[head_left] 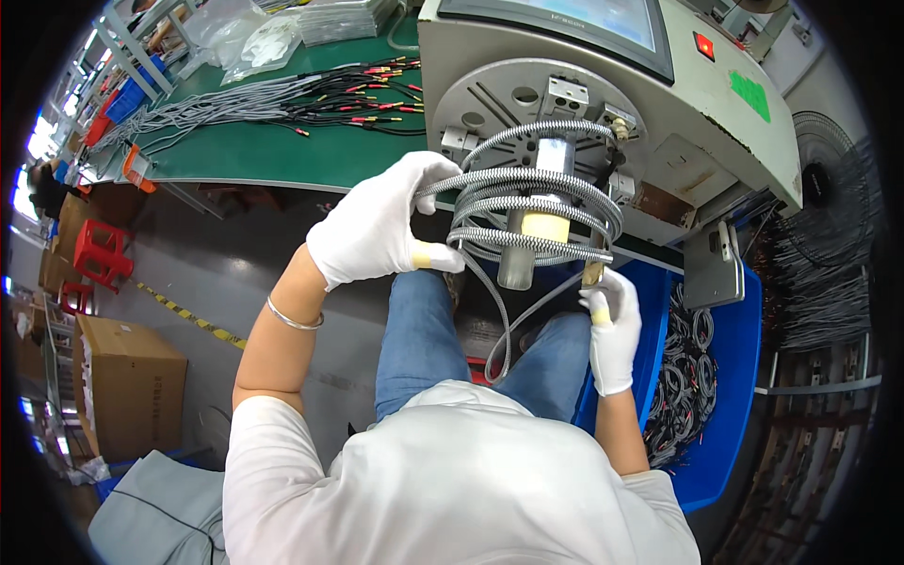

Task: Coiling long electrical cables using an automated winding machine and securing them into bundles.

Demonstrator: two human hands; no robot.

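Observation:
A coil of grey ribbed cable (537,205) hangs in several loops around posts on the machine's round slotted plate (490,94). One post is a metal cylinder (516,268); beside it is a pale yellow block (545,226). My left hand (386,221), in a white glove, curls its fingers around the cable at the coil's left side, thumb below. My right hand (614,330), also gloved, is closed at the coil's lower right, by a brass-coloured piece (592,274); what its fingers hold is partly hidden. A thinner grey cable (508,330) loops down over my lap.
The machine (725,104) has a screen (574,24) and a red switch (703,45). Bundled cables with red and black ends (348,99) lie on the green table (226,155). At right, a blue bin (744,377) holds coiled cables. A cardboard box (137,377) and red stools (102,252) stand left.

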